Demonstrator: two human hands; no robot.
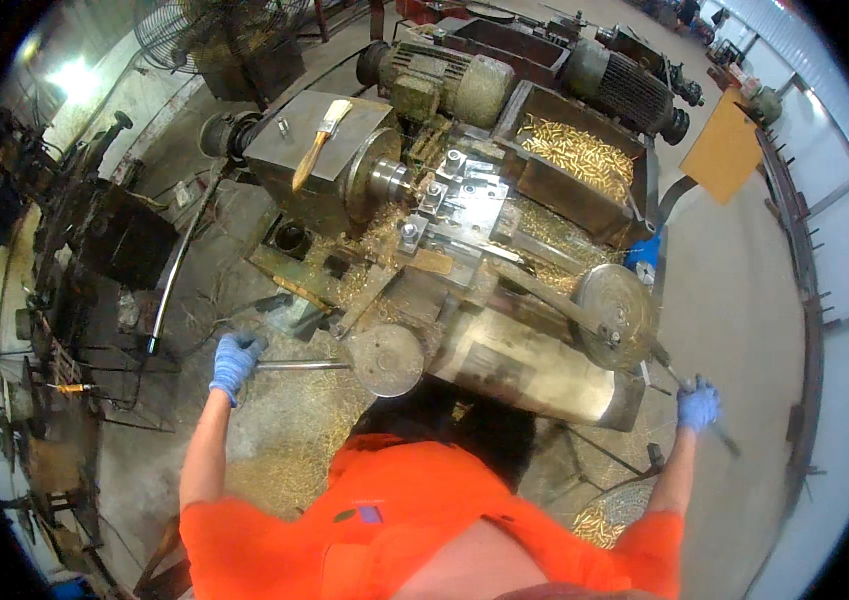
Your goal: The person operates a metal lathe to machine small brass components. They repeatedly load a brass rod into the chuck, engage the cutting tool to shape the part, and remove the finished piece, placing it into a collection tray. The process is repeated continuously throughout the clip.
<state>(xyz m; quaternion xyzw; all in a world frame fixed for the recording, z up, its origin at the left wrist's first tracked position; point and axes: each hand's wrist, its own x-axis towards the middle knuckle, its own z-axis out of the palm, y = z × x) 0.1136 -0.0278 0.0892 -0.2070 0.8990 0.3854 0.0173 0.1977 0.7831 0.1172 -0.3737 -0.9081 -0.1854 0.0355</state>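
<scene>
Left to right: a plain steel rod point(303, 365) runs nearly level into a round disc point(386, 360), whose face is dull grey-brown and scuffed. Above it, a brush point(313, 158) with a wooden handle and pale bristles lies on a grey metal box point(270, 130); a bright round chuck point(391, 183) projects from the box's right side, facing a silver block point(477, 205) with bolted clamps. Brass-coloured chips lie around these parts. Further right, a dark metal bin point(555, 180) holds a heap of small golden pieces point(580, 152). Below the bin stands a larger disc point(617, 315), similarly dull and worn, with a dark rod point(729, 438) slanting down and right from beside it, its far end blurred. Pose, left side: my left hand point(235, 365), in a blue glove, is out at the near left, forearm rising from below; fingers curled closed about the outer end of the steel rod. Finger detail is too small to read. Right side: my right hand point(699, 404), gloved alike, is stretched well out from my body, forearm angled up; it is closed around the dark rod, part of which shows beyond my fist.
</scene>
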